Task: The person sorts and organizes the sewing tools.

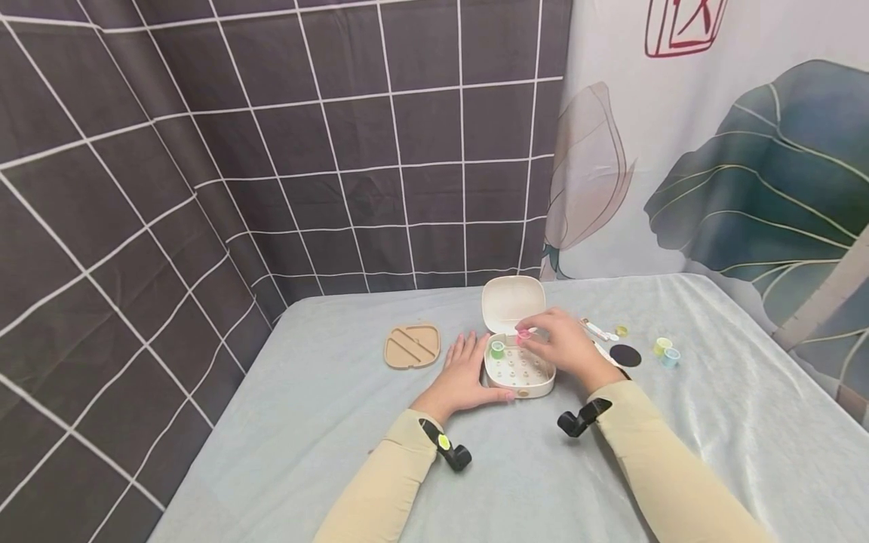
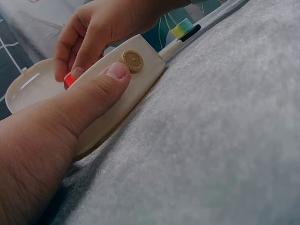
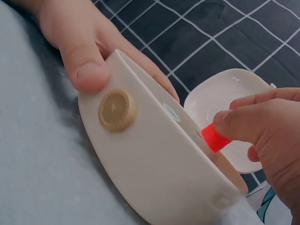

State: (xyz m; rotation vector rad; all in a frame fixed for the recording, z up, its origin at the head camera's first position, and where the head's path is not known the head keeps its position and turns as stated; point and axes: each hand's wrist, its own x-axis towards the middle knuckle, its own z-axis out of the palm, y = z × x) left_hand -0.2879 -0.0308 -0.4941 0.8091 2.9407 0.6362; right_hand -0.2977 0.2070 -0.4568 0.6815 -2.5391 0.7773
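Note:
A cream sewing box (image 1: 536, 391) stands with its lid (image 1: 514, 302) raised and rows of small pegs inside. My left hand (image 1: 465, 375) braces its near left corner, fingers straight along the side wall and thumb on the front, beside the round tan button (image 3: 115, 111). Between thumb and fingertips, my right hand (image 1: 569, 345) pinches a pink thread spool (image 3: 215, 138) over the back part of the box. A green spool (image 1: 498, 349) sits in the box's back left corner. The right fingers partly cover the pink spool in the head view.
A tan slotted tray (image 1: 413, 345) lies left of the box. To the right are a black disc (image 1: 625, 355), a yellow spool (image 1: 662, 346), a blue spool (image 1: 671, 357), a small yellowish item (image 1: 621, 330) and slim white tools (image 1: 596, 329). Grey cloth (image 1: 305, 422) covers the table.

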